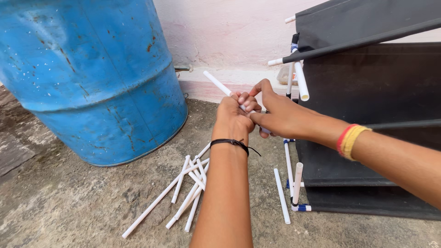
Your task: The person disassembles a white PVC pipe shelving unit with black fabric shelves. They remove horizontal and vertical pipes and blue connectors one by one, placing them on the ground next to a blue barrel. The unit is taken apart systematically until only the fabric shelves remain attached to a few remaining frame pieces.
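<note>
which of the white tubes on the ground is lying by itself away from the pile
The short white tube lying alone right of the left hand's forearm, beside the black fabric rack. The others lie crossed in a pile of tubes near the blue drum.

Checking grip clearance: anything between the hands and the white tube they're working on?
Nothing visible. The left hand is wrapped directly around the white tube, and the right hand presses against it at the same spot. The loose tubes lie on the floor below, apart.

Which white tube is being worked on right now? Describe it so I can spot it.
Start at the big blue drum; just right of it, both hands meet. The white tube sticks up-left from the left hand, steadied by the right hand. Unlike the pile on the ground, it is held aloft.
</note>
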